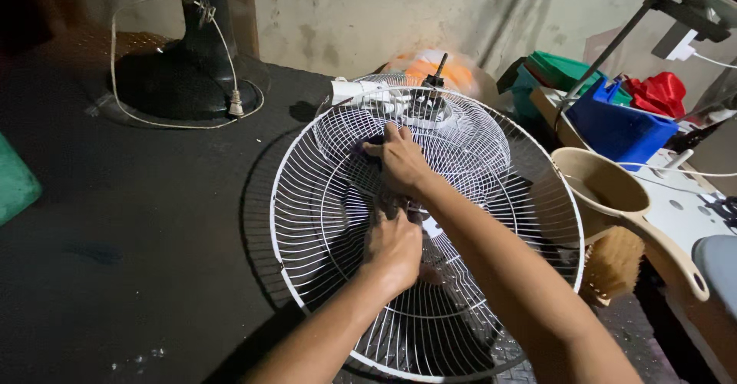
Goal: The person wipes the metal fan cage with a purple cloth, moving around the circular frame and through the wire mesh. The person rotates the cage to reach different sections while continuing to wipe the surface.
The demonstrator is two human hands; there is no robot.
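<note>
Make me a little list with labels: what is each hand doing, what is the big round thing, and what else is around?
Place: dark floor by a stained wall
Big round thing: white wire fan grille, lying over a fan motor
Left hand: gripping the wires near the grille's middle
Right hand: reaching further in, fingers on a dark bit I cannot make out
To the right: beige scoop, blue bin, red cloth, brush
Behind: black fan stand with white cord
</note>
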